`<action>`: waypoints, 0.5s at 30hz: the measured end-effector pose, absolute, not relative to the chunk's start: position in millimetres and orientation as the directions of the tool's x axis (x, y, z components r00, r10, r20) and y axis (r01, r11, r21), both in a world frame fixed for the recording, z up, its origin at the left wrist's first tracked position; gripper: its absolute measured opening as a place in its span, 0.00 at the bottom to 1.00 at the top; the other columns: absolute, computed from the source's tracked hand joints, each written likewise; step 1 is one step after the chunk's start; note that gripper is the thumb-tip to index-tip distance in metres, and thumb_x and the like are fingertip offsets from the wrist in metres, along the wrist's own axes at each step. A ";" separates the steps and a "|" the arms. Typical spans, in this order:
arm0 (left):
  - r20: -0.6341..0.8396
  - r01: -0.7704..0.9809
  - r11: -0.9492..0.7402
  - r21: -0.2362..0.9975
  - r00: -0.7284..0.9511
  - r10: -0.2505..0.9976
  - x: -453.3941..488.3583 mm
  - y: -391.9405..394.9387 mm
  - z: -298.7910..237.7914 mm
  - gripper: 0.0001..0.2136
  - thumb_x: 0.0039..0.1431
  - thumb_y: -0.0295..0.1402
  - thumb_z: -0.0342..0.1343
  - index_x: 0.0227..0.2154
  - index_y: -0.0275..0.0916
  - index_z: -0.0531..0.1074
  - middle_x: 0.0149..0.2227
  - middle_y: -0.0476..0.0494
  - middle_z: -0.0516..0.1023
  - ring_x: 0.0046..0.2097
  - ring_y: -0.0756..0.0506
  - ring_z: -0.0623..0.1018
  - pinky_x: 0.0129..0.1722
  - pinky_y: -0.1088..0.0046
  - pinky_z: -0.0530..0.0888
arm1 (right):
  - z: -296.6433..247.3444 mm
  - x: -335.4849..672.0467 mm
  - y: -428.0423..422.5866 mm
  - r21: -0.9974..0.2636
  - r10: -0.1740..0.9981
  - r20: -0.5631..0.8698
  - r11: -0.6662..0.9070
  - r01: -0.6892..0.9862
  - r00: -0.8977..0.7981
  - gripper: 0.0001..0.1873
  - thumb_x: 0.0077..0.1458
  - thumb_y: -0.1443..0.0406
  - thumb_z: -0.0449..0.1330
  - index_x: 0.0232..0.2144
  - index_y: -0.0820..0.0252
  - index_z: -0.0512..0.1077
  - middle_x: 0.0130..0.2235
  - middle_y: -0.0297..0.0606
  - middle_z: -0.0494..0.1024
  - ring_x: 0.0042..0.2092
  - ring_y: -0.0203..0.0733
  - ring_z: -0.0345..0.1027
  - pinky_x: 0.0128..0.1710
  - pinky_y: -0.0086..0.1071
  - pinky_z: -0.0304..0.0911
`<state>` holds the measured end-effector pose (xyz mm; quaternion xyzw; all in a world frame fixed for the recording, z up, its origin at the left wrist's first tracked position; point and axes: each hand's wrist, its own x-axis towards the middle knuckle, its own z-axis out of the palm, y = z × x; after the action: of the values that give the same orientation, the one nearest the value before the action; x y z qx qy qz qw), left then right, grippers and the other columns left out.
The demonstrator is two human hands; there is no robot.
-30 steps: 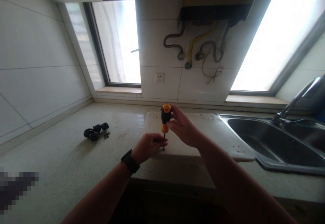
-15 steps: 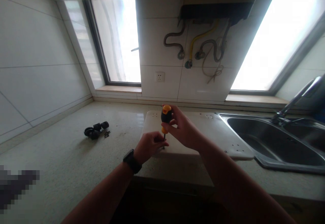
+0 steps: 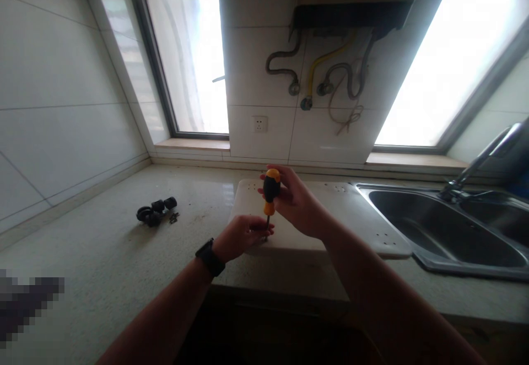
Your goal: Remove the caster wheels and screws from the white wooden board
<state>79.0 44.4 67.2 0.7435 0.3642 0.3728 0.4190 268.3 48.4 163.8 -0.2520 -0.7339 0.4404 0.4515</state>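
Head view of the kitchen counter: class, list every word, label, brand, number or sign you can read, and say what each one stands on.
No text can be read anywhere.
Screwdriver, gripped by the right hand, left hand pinching at its shaft: no legible marking on the handle.
Wristwatch: face turned away.
Wall socket: only slots, no lettering visible.
Pixelated patch at lower left: unreadable.

Daylight poured through two windows, the right window (image 3: 438, 62) blown out to white. The counter (image 3: 103, 260) lay dim, forearms in shadow. Wide-angle distortion bent the edges; a pixelated patch (image 3: 28, 304) sat lower left.
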 end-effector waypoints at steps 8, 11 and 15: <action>0.243 0.305 -0.351 0.885 0.340 0.909 81.9 46.2 58.7 0.10 0.59 0.38 0.67 0.35 0.36 0.82 0.36 0.41 0.85 0.38 0.44 0.81 0.41 0.68 0.75 | 167.6 267.5 43.8 -0.777 0.790 0.438 0.573 0.260 -0.429 0.35 0.53 0.67 0.60 0.62 0.53 0.56 0.51 0.43 0.70 0.36 0.38 0.69 0.35 0.39 0.71; 0.241 0.279 -0.331 0.901 0.311 0.919 82.8 46.9 56.1 0.11 0.58 0.40 0.69 0.32 0.35 0.80 0.33 0.43 0.84 0.34 0.46 0.79 0.37 0.70 0.73 | 165.4 266.6 45.2 -0.747 0.761 0.506 0.622 0.234 -0.406 0.33 0.53 0.65 0.62 0.60 0.53 0.57 0.48 0.41 0.70 0.40 0.40 0.69 0.34 0.36 0.69; 0.285 0.296 -0.366 0.882 0.284 0.915 83.9 46.7 55.3 0.14 0.56 0.41 0.70 0.29 0.36 0.76 0.30 0.46 0.82 0.33 0.47 0.77 0.35 0.71 0.71 | 164.1 265.7 45.6 -0.762 0.767 0.511 0.613 0.210 -0.388 0.30 0.53 0.63 0.66 0.55 0.54 0.60 0.48 0.42 0.72 0.42 0.43 0.71 0.37 0.39 0.72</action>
<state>83.9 46.7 55.3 0.7116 0.4256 0.4204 0.3684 265.7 45.6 164.1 -0.3152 -0.7746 0.3066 0.4547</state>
